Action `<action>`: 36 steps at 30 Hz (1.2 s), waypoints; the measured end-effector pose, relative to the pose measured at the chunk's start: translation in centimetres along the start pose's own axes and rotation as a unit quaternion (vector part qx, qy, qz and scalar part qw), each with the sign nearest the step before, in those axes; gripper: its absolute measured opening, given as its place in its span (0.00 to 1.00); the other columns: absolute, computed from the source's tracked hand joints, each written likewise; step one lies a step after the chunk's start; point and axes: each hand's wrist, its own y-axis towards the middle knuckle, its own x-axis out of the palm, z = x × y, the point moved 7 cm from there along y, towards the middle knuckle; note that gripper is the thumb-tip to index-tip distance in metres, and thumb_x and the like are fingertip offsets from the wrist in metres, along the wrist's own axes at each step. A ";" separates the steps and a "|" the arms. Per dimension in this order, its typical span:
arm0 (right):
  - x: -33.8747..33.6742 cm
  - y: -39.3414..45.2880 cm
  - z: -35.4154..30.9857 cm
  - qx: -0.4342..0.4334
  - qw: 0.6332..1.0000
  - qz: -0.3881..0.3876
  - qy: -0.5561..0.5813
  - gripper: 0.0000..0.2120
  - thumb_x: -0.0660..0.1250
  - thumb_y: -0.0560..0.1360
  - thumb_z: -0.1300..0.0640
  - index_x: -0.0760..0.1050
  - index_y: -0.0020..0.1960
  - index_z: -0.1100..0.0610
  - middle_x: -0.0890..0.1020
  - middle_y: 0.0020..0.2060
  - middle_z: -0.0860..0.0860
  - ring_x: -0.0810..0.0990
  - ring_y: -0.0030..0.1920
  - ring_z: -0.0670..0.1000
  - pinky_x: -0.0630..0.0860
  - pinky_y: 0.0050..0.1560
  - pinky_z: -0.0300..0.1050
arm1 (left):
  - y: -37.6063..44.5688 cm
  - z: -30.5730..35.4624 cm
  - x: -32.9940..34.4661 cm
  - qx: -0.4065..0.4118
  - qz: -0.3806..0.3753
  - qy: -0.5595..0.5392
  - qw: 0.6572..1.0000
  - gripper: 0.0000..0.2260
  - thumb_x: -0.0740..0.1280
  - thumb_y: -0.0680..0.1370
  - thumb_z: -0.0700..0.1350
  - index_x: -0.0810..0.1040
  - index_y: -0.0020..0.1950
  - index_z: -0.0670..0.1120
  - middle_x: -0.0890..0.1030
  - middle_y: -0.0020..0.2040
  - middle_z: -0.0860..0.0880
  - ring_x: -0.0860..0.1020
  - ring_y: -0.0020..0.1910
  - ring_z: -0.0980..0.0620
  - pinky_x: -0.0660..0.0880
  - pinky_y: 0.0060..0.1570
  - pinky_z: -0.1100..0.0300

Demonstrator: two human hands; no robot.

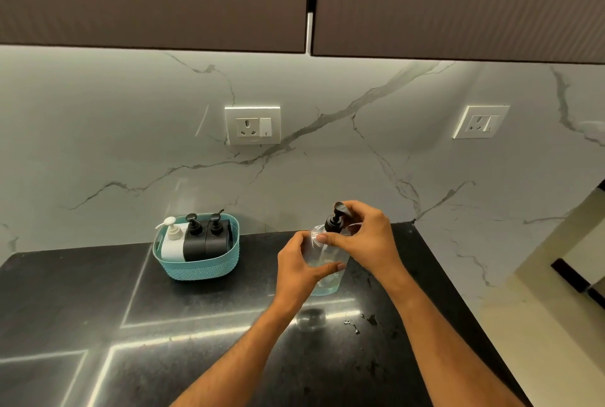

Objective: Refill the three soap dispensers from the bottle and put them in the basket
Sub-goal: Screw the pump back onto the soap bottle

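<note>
In the head view, the left hand [302, 267] grips the clear bottle [325, 270] above the counter [98, 308] while the right hand [363, 236] pinches its black pump [335, 220], three dispensers [193, 238] sitting in the basket [199, 267]; twisting crookedly could tip it, spilling soap.

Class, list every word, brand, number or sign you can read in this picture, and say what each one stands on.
No readable text anywhere.
Clear bottle: no label visible.
Three dispensers in the basket: no print visible.
Two wall sockets: any marking is too small to read.
</note>
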 end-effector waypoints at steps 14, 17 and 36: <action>-0.9 0.4 0.7 -0.013 0.999 0.007 0.034 0.24 0.84 0.65 0.60 0.80 0.56 0.45 0.85 0.47 0.41 0.83 0.49 0.43 0.83 0.50 0.43 | 0.6 0.4 0.5 0.001 0.006 -0.008 1.000 0.27 0.86 0.62 0.53 0.79 0.56 0.52 0.84 0.51 0.54 0.83 0.51 0.53 0.83 0.53 0.54; -0.9 0.5 0.9 -0.006 1.000 0.004 0.017 0.23 0.86 0.62 0.55 0.81 0.53 0.49 0.85 0.44 0.44 0.83 0.46 0.45 0.82 0.47 0.41 | 0.6 0.7 0.9 0.008 0.002 -0.006 1.000 0.27 0.86 0.62 0.52 0.79 0.57 0.52 0.85 0.51 0.54 0.84 0.52 0.54 0.83 0.53 0.57; -2.8 0.3 1.1 -0.017 1.000 0.003 0.013 0.18 0.84 0.64 0.57 0.81 0.50 0.49 0.85 0.44 0.43 0.84 0.46 0.45 0.82 0.47 0.42 | 0.4 1.7 2.3 0.010 0.004 -0.006 1.000 0.26 0.86 0.62 0.53 0.79 0.55 0.56 0.85 0.50 0.55 0.84 0.50 0.55 0.82 0.50 0.61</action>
